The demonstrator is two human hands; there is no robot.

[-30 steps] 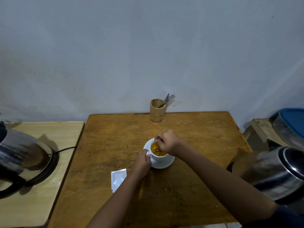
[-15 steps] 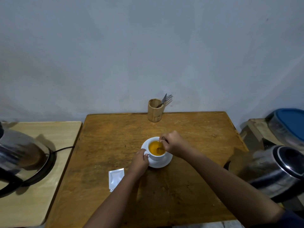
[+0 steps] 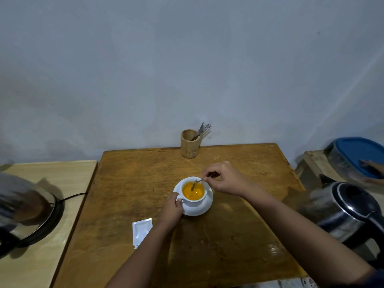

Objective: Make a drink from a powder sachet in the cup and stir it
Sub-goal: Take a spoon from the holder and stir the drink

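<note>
A white cup [image 3: 195, 202] full of orange liquid stands on a white saucer [image 3: 204, 207] in the middle of the wooden table [image 3: 128, 183]. My left hand [image 3: 171, 210] grips the cup's handle from the near left. My right hand [image 3: 223, 178] is just right of the cup and pinches the handle of a metal spoon [image 3: 195, 183], whose bowl dips into the drink. An opened white sachet [image 3: 141, 230] lies flat on the table, near left of the cup.
A wooden holder [image 3: 189, 146] with forks stands at the table's far edge. A steel kettle [image 3: 22, 206] sits on its base on the pale side table at left. Another kettle [image 3: 349, 213] and a blue-lidded pot [image 3: 357, 154] are at right.
My right hand has drawn back from over the cup to its right side, uncovering the orange drink and the spoon. The left hand has stayed on the cup's handle.
</note>
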